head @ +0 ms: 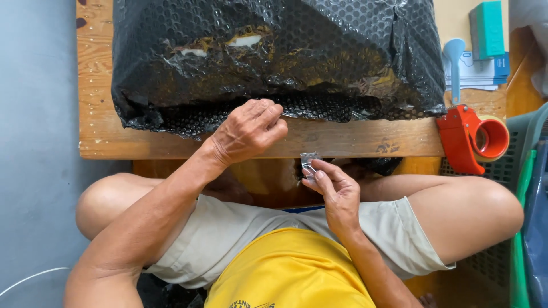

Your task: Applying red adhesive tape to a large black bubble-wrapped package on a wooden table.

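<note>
1. I see the left hand (pixel 249 130) curled, fingertips pressing the lower edge of a black bubble-wrap parcel (pixel 274 57) on a low wooden table (pixel 342 140).
2. My right hand (pixel 337 191) pinches a small clear tape piece (pixel 308 162) between thumb and fingers, just below the table edge, near the left hand.
3. An orange tape dispenser (pixel 471 137) sits well right of both hands.
4. Teal block (pixel 488 28) and blue scoop (pixel 454 63) sit beyond the dispenser.

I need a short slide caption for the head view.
Left hand grips black bubble wrap; right hand holds clear tape piece.
</note>
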